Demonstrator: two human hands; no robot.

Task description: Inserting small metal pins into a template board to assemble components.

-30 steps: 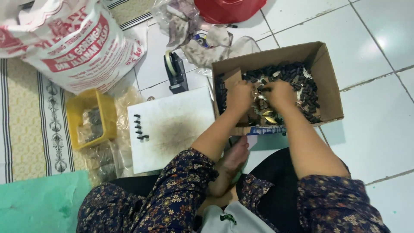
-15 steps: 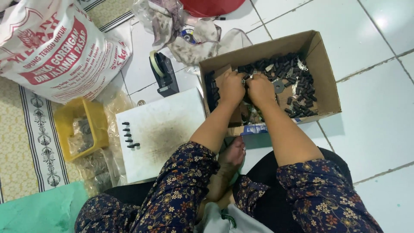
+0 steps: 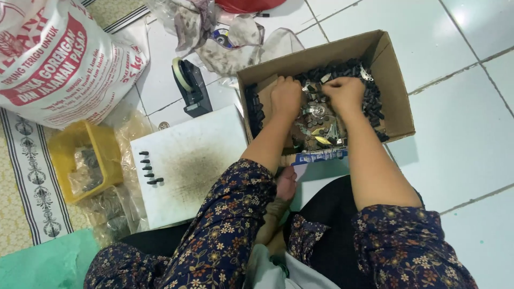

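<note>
Inside open brown cardboard box (image 3: 393, 80): left hand (image 3: 286, 96), right hand (image 3: 345, 92) fisted among small black and metal parts (image 3: 321, 115), contents unclear. Box close for reach.

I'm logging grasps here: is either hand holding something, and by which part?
It cannot be told. Both the left hand and right hand are curled, knuckles up, in the small parts inside the cardboard box.

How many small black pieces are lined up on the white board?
6: the small black pieces lie in a column near the left edge of the white board, left of the left hand. None looks hidden.
</note>
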